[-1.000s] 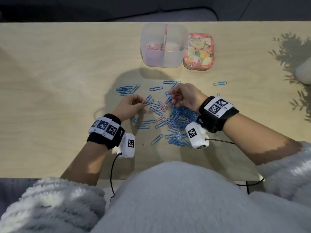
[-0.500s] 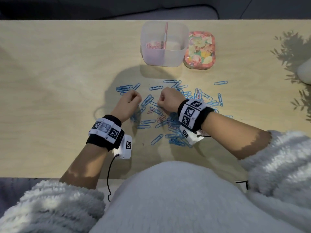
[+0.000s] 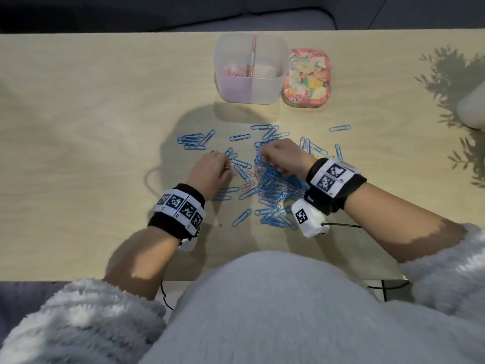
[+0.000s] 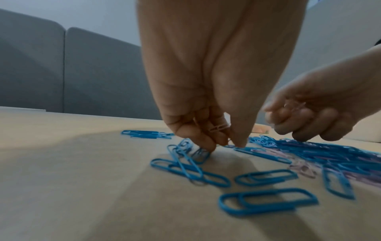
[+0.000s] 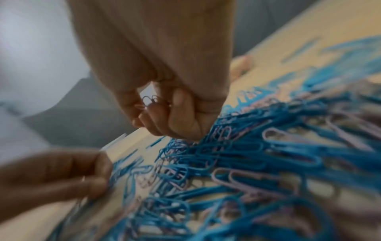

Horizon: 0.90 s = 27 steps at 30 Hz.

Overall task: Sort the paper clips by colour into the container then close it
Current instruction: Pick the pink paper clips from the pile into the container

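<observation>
While both our hands work the pile, these lines give the layout:

Left grip: our left hand [image 3: 210, 170] has its fingers curled down onto the table, pinching small pink wire paper clips [image 4: 219, 128] between thumb and fingertips.

Right grip: our right hand [image 3: 284, 158] is clenched round a few pink clips of its own, seen in its palm in the right wrist view, with its fingertips [image 5: 191, 130] touching the heap.

Heap: the tangled pile of blue wire paper clips [image 3: 273, 190] lies directly under and at 6 o'clock of the right hand, with loose pink clips [image 3: 248, 185] between the two hands.

Key relation: the translucent plastic two-compartment container [image 3: 250, 68] stands at 12 o'clock from both hands, well apart, its divider running 12 to 6; pink clips sit in its left compartment, so our left hand looks the nearer one for dropping them.

Lid: the floral pink lid [image 3: 306, 77] lies just beside the container at its 3 o'clock, off.

Change: half a second ago our hands sat close together as fists; now the right has moved toward 2 o'clock onto the heap and the left has lowered its fingertips to the table.
</observation>
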Each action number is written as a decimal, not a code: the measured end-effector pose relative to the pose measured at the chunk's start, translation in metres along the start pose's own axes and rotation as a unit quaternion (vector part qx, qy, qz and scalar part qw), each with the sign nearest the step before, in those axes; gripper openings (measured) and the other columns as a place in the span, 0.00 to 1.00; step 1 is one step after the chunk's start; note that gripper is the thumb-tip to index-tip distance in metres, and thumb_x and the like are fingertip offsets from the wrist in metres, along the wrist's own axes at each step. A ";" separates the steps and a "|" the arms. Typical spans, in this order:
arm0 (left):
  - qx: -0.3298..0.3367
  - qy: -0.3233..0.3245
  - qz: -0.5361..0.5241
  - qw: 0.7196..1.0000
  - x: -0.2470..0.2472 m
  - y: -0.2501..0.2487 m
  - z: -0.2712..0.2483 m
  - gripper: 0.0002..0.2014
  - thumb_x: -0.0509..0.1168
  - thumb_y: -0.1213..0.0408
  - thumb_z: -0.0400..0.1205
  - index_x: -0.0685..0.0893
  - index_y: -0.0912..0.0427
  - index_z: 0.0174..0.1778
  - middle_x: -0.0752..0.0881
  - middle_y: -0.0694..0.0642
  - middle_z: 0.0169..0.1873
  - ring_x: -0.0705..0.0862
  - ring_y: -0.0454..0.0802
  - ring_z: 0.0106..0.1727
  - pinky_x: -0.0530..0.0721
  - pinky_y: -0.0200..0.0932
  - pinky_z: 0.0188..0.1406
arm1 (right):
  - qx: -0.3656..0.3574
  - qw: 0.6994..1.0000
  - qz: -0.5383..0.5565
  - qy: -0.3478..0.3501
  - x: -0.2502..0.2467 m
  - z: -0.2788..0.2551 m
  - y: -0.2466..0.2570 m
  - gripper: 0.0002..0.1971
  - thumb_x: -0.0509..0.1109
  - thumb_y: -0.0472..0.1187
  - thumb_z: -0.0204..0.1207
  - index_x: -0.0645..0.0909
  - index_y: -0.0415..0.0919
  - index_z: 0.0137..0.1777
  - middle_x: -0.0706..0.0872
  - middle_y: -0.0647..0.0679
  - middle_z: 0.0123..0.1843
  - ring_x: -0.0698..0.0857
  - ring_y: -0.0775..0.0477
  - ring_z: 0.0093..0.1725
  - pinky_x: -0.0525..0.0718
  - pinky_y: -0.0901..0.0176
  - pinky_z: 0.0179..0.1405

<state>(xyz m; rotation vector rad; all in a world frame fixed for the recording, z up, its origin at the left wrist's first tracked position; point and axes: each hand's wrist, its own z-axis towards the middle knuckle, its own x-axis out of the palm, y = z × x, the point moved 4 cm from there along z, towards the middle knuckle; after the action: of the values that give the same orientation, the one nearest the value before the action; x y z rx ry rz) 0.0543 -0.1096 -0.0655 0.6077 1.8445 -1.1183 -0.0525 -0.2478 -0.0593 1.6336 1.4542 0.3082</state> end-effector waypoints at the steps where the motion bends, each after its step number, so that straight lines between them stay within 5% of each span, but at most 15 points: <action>1: -0.010 -0.010 -0.031 0.999 -0.003 0.002 0.000 0.06 0.62 0.68 0.80 0.79 0.68 0.47 0.83 0.64 0.45 0.78 0.59 0.47 0.72 0.48 0.46 | -0.068 0.995 -0.079 -0.009 0.005 -0.001 0.004 0.14 0.65 0.41 0.76 0.73 0.42 0.28 0.71 0.51 0.26 0.69 0.53 0.25 0.67 0.63 0.25; 4: -0.065 -0.006 -0.184 0.981 -0.006 0.007 0.000 0.03 0.66 0.66 0.79 0.79 0.62 0.44 0.80 0.51 0.33 0.77 0.49 0.37 0.72 0.37 0.35 | -0.173 0.944 -0.281 -0.019 0.016 -0.008 0.010 0.05 0.67 0.40 0.75 0.84 0.42 0.45 0.82 0.48 0.38 0.81 0.46 0.43 0.70 0.59 0.41; 7: -0.074 0.036 -0.344 0.935 -0.007 0.002 0.000 0.08 0.66 0.70 0.79 0.79 0.60 0.52 0.79 0.51 0.33 0.82 0.46 0.37 0.80 0.32 0.40 | -0.199 0.890 -0.410 -0.021 0.019 -0.009 0.007 0.11 0.63 0.41 0.78 0.84 0.47 0.56 0.87 0.46 0.53 0.82 0.43 0.58 0.74 0.54 0.48; 9: -0.080 0.059 -0.402 0.910 -0.007 -0.004 0.003 0.11 0.62 0.73 0.81 0.79 0.61 0.58 0.79 0.52 0.33 0.85 0.37 0.33 0.82 0.28 0.38 | -0.201 0.876 -0.438 -0.017 0.016 -0.008 0.006 0.11 0.63 0.42 0.79 0.83 0.47 0.57 0.87 0.45 0.56 0.82 0.41 0.60 0.76 0.52 0.50; 13: -0.185 0.091 -0.544 0.814 -0.001 -0.013 0.013 0.10 0.56 0.72 0.83 0.77 0.57 0.39 0.77 0.53 0.32 0.81 0.40 0.24 0.79 0.30 0.26 | -0.171 0.870 -0.462 0.003 0.002 -0.007 0.002 0.09 0.63 0.39 0.78 0.81 0.41 0.55 0.86 0.42 0.55 0.82 0.38 0.57 0.71 0.54 0.45; 14: -0.189 0.090 -0.537 0.817 0.000 -0.014 0.015 0.10 0.57 0.69 0.82 0.75 0.56 0.36 0.75 0.52 0.31 0.79 0.42 0.24 0.77 0.31 0.26 | -0.166 0.869 -0.466 0.008 -0.002 -0.007 0.001 0.09 0.62 0.38 0.77 0.81 0.41 0.54 0.86 0.42 0.55 0.82 0.38 0.56 0.70 0.55 0.44; 17: -0.086 0.059 -0.318 0.942 -0.002 -0.019 0.024 0.10 0.66 0.65 0.78 0.76 0.52 0.32 0.72 0.49 0.27 0.71 0.43 0.27 0.70 0.37 0.31 | -0.163 0.865 -0.475 0.010 -0.009 -0.007 -0.002 0.09 0.62 0.36 0.75 0.81 0.41 0.51 0.86 0.43 0.54 0.82 0.38 0.55 0.68 0.57 0.41; 19: -0.019 0.062 -0.136 0.989 -0.002 -0.028 0.024 0.02 0.67 0.63 0.76 0.81 0.53 0.39 0.74 0.50 0.28 0.74 0.47 0.31 0.69 0.41 0.35 | -0.177 0.866 -0.467 0.003 -0.010 -0.010 -0.001 0.10 0.62 0.36 0.74 0.83 0.42 0.50 0.86 0.43 0.53 0.83 0.37 0.54 0.68 0.56 0.41; 23: 0.062 0.081 0.063 0.993 0.005 -0.038 0.027 0.08 0.63 0.61 0.79 0.83 0.57 0.52 0.83 0.57 0.51 0.81 0.56 0.54 0.72 0.44 0.44 | -0.186 0.843 -0.504 0.014 -0.007 -0.014 -0.001 0.09 0.64 0.37 0.74 0.85 0.45 0.48 0.88 0.43 0.51 0.85 0.36 0.52 0.76 0.53 0.43; 27: 0.062 0.105 0.098 0.988 0.010 -0.037 0.029 0.09 0.62 0.62 0.80 0.82 0.61 0.52 0.81 0.60 0.54 0.81 0.59 0.57 0.77 0.51 0.50 | -0.171 0.834 -0.523 0.034 -0.006 -0.011 -0.006 0.08 0.62 0.37 0.75 0.82 0.41 0.48 0.87 0.41 0.51 0.84 0.35 0.51 0.72 0.53 0.40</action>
<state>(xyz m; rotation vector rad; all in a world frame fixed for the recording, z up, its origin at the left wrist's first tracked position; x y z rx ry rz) 0.0334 -0.1530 -0.0637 0.9894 1.8533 -1.0754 -0.0653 -0.2486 -0.0553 0.3874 1.9790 -0.0211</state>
